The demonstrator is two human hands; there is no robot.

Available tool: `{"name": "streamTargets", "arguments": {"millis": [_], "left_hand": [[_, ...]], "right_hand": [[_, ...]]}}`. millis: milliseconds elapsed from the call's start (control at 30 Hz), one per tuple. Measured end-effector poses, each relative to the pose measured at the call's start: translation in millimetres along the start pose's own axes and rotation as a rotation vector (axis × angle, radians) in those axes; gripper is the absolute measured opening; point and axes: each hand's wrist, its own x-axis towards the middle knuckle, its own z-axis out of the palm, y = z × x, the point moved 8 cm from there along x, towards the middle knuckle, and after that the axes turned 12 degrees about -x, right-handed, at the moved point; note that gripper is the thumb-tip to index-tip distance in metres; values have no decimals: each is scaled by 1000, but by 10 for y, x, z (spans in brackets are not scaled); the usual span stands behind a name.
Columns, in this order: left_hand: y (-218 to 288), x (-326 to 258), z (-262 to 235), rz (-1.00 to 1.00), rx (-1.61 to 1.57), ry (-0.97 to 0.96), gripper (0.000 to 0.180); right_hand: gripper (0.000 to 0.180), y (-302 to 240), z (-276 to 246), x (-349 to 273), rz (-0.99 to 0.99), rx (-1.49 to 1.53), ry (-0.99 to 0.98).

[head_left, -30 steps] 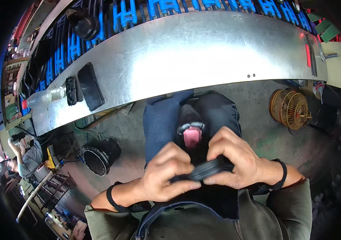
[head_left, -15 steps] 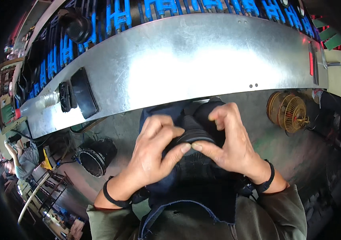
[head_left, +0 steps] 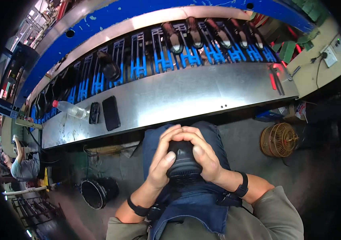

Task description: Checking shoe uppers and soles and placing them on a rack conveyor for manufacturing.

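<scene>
A black shoe (head_left: 183,158) rests over my thighs, its opening edge toward me. My left hand (head_left: 162,156) wraps its left side, thumb on top near the edge and fingers curled over the far end. From the other side my right hand (head_left: 204,156) clasps it the same way, and the fingertips of both hands meet over the far end. The shoe's underside is hidden. Beneath it lies a dark blue apron (head_left: 190,200).
A metal bench (head_left: 166,98) runs ahead, bearing a phone (head_left: 111,113), a black case (head_left: 94,113), a plastic bottle (head_left: 73,109) and pliers (head_left: 277,82). Behind it, blue racks (head_left: 138,64) hold several shoes (head_left: 194,34). On the floor stand a bucket (head_left: 94,194) and a wire cage (head_left: 276,140). Another person (head_left: 25,166) is far left.
My hands have gone from thumbs pressing the shoe's near edge to both palms clasping its sides, fingers over the far end. The view has tilted up, showing more of the racks.
</scene>
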Motion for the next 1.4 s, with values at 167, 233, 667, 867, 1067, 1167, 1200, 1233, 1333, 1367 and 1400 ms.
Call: {"name": "streamTargets", "arguments": {"millis": [167,233,667,867,1067,1167,1200,1233,1333,1367,1400], "left_hand": [[1033,-107,160,500,-10,-4,65],[351,145,-613,192,-189,352,67],[-491,-723,-284,70,-8,353,68],[-695,-720,-677,22,-767,631,64],[-1355,-1073,-173,-536,359,63,64],[-661,-329,181,180,718,-106,79],[-727,-166,378,223,733,-240,81],[-918,-53,574,75,702,-351,86],[-1067,-46,475,217,637,-168,87],[-1066,32,425,188,634,-144,83],[-965,112,379,183,630,-137,83]], "right_hand": [[65,-725,-326,106,-367,37,157],[65,99,-433,383,73,147,235],[71,321,292,-622,202,-342,45],[63,556,-183,-1190,166,-526,-163],[48,-255,-1412,-671,89,-321,397],[44,370,-1725,-473,245,-333,366],[45,683,-1722,-435,240,-300,283],[49,865,-1619,-511,294,-339,343],[59,1013,-1481,-470,391,-473,320],[59,1072,-1508,-305,388,-479,310],[60,1226,-1480,-199,486,-432,257]]}}
